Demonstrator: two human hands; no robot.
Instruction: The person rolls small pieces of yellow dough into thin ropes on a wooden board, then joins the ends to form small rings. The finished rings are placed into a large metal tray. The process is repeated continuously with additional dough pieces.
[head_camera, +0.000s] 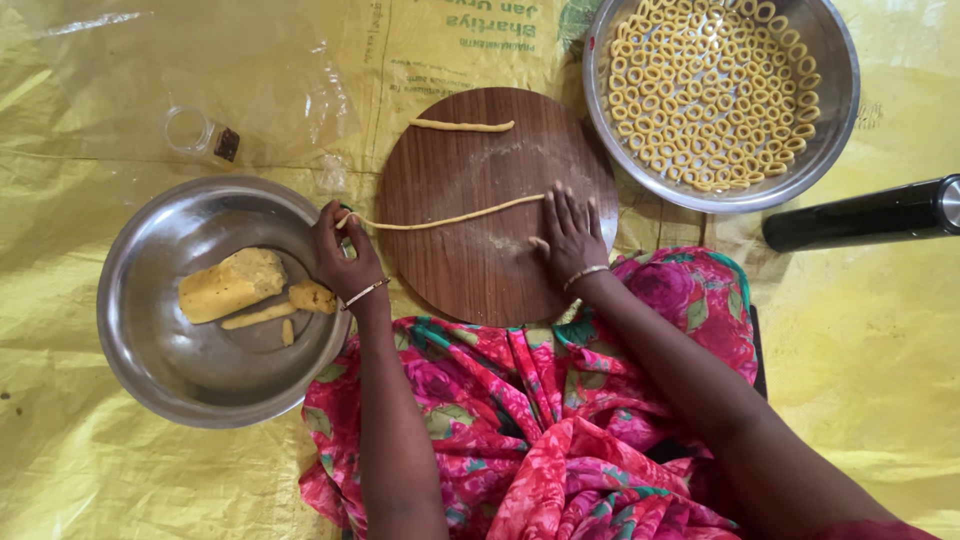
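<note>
pinching one end of a long thin dough rope (440, 218) between its fingertips at the edge of the round wooden board (480, 270), the left hand (345, 255) anchors it while the right hand (570, 235), fingers spread flat, presses the other end against the wood. a shorter rope (462, 125) lies apart at the board's far side. the steel bowl (150, 370) of dough lumps (232, 285) sits just beside the left hand, and the steel bowl (840, 110) of finished rings (710, 90) near the right, both in easy reach on the yellow sheet (870, 350).

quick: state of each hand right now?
Left hand: closed, pinching one end of the dough rope.
Right hand: open, flat, fingertips on the rope's other end, on the board.
</note>
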